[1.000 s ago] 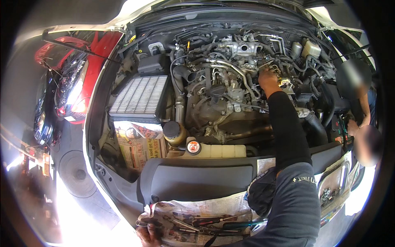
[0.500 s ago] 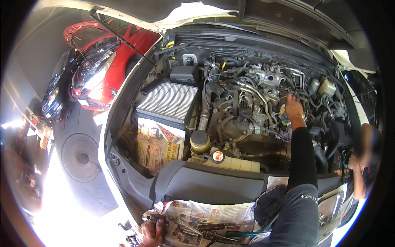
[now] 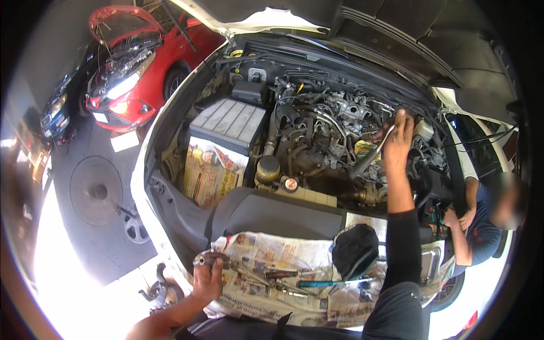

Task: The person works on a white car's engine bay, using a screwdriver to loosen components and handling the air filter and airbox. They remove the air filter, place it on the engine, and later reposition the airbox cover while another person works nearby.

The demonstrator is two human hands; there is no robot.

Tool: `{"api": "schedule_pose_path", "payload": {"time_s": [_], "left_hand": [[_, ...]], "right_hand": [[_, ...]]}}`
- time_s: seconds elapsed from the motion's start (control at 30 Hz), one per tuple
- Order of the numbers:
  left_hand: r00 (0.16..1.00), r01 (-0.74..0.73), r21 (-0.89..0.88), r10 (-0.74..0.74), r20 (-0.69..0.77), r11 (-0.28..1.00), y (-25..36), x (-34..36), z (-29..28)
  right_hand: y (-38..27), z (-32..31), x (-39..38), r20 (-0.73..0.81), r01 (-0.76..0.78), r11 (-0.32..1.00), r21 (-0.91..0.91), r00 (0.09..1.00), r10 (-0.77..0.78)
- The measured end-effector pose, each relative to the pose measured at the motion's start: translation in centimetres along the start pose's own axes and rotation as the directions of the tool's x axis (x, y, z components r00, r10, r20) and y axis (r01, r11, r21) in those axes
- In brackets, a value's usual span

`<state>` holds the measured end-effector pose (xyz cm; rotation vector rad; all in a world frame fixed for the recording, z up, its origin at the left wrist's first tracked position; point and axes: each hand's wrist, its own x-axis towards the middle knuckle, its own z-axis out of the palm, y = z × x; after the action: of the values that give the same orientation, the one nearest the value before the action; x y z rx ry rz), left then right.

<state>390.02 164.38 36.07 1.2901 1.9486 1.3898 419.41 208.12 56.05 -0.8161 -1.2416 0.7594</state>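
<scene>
Your right hand (image 3: 399,141) grips one end of a long metal wrench (image 3: 372,154) slanting over the engine (image 3: 310,152); steer it clear of the pipes. Your left hand (image 3: 208,282) curls round a tubular metal tool (image 3: 199,260) by the newspaper (image 3: 306,247); hold it securely.

Tools (image 3: 281,274) lie on newspaper (image 3: 294,247), beside (probably) a cap (image 3: 355,255).

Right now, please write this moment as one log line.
left hand: holds short metal tool | right hand: holds long metal tool over grey engine | teal-handled tool: on printed newspaper
</scene>
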Motion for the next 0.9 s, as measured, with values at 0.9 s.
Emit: {"api": "schedule_pose_path", "payload": {"time_s": [0.9], "left_hand": [[0.653,0.757,-0.653,-0.072,0.754,0.028,-6.5,13.5,-26.0]], "right_hand": [[-9.7,27.9,-45.6,0.735,-0.894,0.400,0.202,0.408,0.542]]}}
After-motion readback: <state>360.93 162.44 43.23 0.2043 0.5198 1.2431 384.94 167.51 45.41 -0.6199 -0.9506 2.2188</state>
